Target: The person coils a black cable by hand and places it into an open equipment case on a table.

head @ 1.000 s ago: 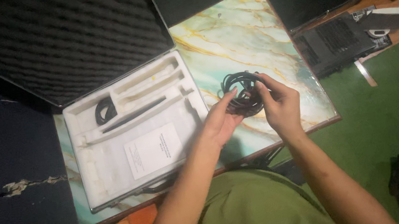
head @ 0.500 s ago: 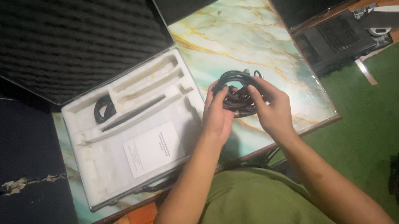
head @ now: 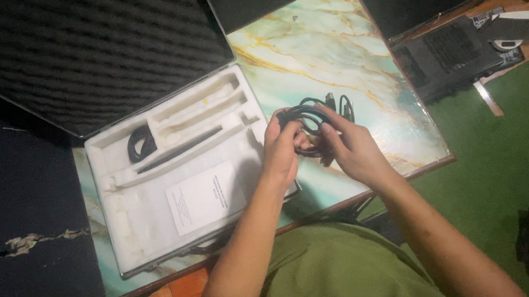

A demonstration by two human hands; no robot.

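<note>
Left hand [head: 284,149] and right hand [head: 348,150] both clasped around a coiled black cable [head: 312,117], held just above the marbled tabletop [head: 340,46] near frame centre. At nine o'clock from the hands, an open case [head: 172,183] with white foam tray, paper sheet [head: 205,197] and small black coil [head: 140,145]. At two o'clock, a black device [head: 447,58].

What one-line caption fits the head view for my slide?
Both hands, left hand and right hand, grip a coiled black cable over a marble-patterned table, beside an open foam-lined case.
</note>
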